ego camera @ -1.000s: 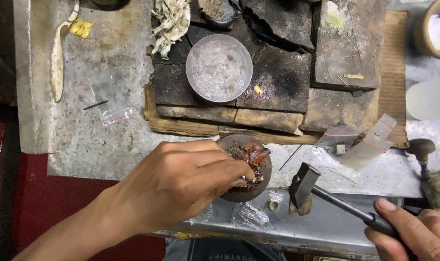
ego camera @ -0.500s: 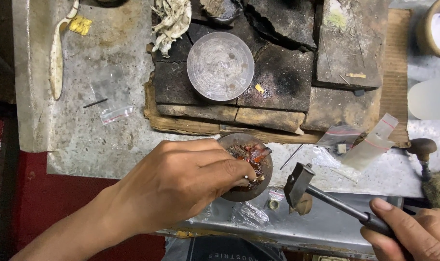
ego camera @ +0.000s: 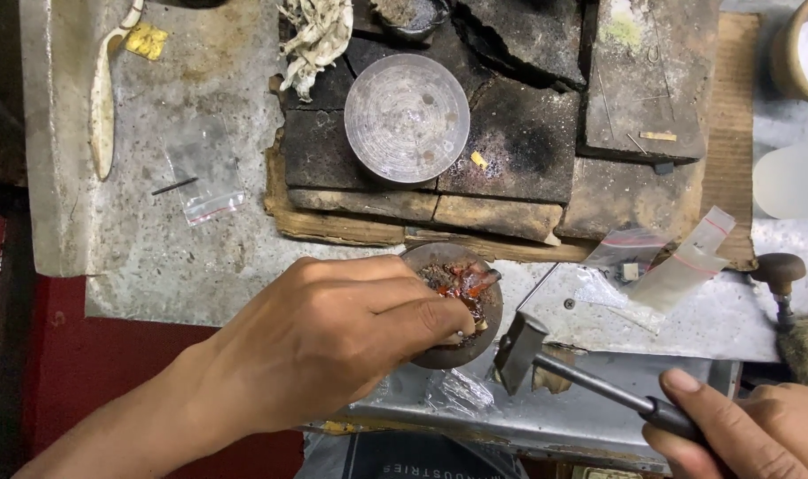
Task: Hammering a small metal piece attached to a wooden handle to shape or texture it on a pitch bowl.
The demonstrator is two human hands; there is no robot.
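My left hand (ego camera: 333, 341) is closed around a round dark block (ego camera: 475, 333) with a red waxy lump (ego camera: 462, 279) on top, holding it steady at the near edge of the bench. Its fingertips press on a small piece by the lump. My right hand (ego camera: 741, 435) grips the dark handle of a small hammer (ego camera: 564, 368) at the lower right. The hammer's metal head (ego camera: 517, 350) hangs just right of the round block, a little apart from it.
Charred blocks (ego camera: 510, 142) lie at the back with a round clear dish (ego camera: 407, 117) on them. Small plastic bags (ego camera: 670, 262) lie to the right, another bag (ego camera: 207, 182) to the left. A wooden-knobbed tool (ego camera: 779, 275) stands at the far right. A pale bone-like tool (ego camera: 102, 98) lies at the left.
The hammer head has shifted slightly left, nearer the round block. My left hand keeps its hold on the block in the same place.
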